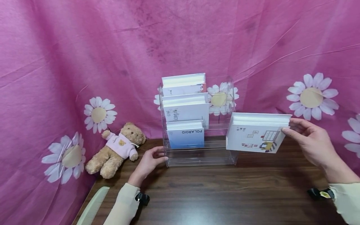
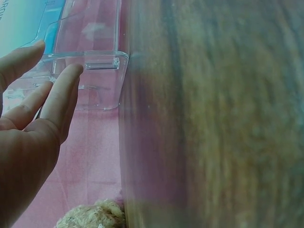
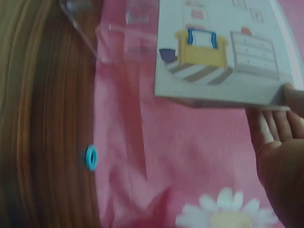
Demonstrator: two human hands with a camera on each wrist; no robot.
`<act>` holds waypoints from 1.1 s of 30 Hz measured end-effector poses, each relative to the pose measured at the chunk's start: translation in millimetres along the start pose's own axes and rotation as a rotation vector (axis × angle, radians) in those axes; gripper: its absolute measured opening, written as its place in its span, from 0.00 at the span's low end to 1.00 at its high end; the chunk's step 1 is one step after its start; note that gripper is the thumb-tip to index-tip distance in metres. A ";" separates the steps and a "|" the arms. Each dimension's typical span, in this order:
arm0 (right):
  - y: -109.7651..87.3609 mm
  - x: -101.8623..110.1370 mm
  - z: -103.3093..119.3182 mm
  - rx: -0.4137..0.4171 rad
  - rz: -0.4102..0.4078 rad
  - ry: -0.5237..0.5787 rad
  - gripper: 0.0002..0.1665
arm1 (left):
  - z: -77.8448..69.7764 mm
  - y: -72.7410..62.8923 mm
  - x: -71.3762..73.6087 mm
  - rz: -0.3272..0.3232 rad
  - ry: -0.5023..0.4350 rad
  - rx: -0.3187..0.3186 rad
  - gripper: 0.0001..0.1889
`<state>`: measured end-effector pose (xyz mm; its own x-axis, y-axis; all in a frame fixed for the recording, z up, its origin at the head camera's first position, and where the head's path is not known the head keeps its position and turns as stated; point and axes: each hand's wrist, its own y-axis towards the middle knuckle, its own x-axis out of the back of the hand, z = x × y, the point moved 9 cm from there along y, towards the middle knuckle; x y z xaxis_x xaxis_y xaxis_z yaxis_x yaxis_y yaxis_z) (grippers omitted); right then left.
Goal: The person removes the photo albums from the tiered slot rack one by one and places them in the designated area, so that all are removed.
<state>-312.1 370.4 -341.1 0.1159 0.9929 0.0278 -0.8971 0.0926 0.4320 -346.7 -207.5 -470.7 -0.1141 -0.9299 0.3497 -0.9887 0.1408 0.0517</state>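
The right grip (image 1: pixel 315 143) pinches a book (image 1: pixel 251 135) by its right edge; the left grip (image 1: pixel 149 163), fingers apart, touches the rack's (image 1: pixel 201 161) left side. A bear (image 1: pixel 119 146) rests farther left.

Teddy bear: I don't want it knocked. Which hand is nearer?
Left. The left hand is right of the teddy bear, beside the clear rack; the right hand is right of the rack, holding a white book.

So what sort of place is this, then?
Possibly a corner of a room at home, though it's hard to be sure: pink flowered cloth hangs behind a wooden table, and there's a teddy.
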 end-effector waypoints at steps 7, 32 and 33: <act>-1.2 39.9 -16.1 -0.044 0.017 0.001 0.30 | 1.9 -1.6 1.0 -0.004 0.000 0.014 0.26; -19.3 79.3 -67.9 -0.083 0.066 -0.402 0.27 | 0.2 2.1 1.1 0.005 0.000 0.010 0.28; -20.5 78.8 -69.2 -0.081 0.067 -0.413 0.27 | 0.3 2.0 1.1 0.004 -0.001 0.010 0.28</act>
<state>-314.0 452.0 -410.2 0.2024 0.8848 0.4197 -0.9372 0.0506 0.3451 -348.8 -208.3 -470.5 -0.1186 -0.9298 0.3485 -0.9891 0.1415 0.0409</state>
